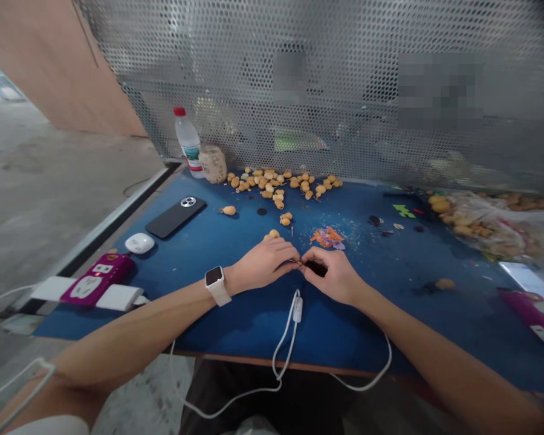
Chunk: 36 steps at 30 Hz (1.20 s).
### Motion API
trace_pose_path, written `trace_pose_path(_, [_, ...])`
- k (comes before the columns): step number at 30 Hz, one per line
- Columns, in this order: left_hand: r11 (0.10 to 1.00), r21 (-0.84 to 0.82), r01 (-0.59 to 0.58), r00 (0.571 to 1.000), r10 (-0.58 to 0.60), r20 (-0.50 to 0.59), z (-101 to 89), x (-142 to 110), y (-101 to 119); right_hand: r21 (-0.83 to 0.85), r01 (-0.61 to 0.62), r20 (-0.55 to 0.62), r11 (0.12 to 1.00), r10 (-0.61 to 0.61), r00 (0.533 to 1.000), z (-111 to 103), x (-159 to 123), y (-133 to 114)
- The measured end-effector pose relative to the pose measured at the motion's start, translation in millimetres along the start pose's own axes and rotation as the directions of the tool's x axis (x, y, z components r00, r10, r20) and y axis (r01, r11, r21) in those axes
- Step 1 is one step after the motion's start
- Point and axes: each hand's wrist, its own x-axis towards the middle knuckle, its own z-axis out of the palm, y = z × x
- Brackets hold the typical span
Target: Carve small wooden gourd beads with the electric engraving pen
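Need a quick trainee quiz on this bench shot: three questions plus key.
1. True or false: the white-strapped watch sits on the left arm.
2. The cap of the plastic water bottle is: A red, B blue, C black.
3. What holds more of the small gourd-shaped pieces at the right end of the blue table?

Key: 1 true; 2 A; 3 a clear plastic bag.

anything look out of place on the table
One small gourd lies alone beside the phone, away from the pile of gourds on the blue table. Orange and purple scraps sit loose near the left hand and right hand.
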Motion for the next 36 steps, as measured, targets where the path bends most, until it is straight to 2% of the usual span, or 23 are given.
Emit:
trace_pose_path(7, [0.998,0.037,0.041,0.999,-0.042,0.006,1.5,0,0,0.006,-0.002,-0.003,1.000,0.002,1.000,-1,0,-2])
trace_pose_path(19, [0.999,0.025,-0.038,0.999,0.038,0.007,-1.9,0,-1,0.070,-0.040,0.025,0.997,0.039,0.999,-1,1,-5])
trace_pose_path(36, [0.999,-0.025,0.032,0.999,-0.031,0.024,1.4,1,10,-0.009,0.044,-0.022,0.999,-0.045,0.999,-2,0,-10])
